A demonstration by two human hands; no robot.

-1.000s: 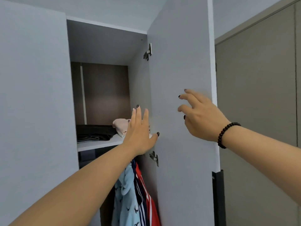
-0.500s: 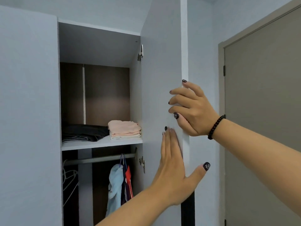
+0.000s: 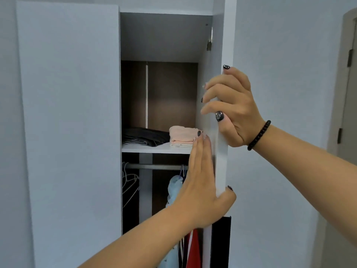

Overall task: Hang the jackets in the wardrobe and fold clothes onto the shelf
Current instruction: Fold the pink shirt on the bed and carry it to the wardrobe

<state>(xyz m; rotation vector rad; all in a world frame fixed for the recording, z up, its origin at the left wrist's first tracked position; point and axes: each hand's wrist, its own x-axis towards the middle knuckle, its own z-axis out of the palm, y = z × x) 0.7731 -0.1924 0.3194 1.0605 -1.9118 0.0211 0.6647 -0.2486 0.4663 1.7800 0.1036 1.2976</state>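
While the right hand (image 3: 234, 111) curls its fingers round the wardrobe door (image 3: 222, 151) edge, the left hand (image 3: 201, 182) presses flat just below. Left of the door, folded clothes (image 3: 183, 136) lie on the shelf (image 3: 154, 148).

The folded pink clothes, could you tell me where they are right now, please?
In the head view, the folded pink clothes lie at the right end of the wardrobe shelf, beside the dark folded clothes and just behind the left hand.

The left hand (image 3: 201, 182) hides part of the hanging jackets (image 3: 173, 190), cut off below.
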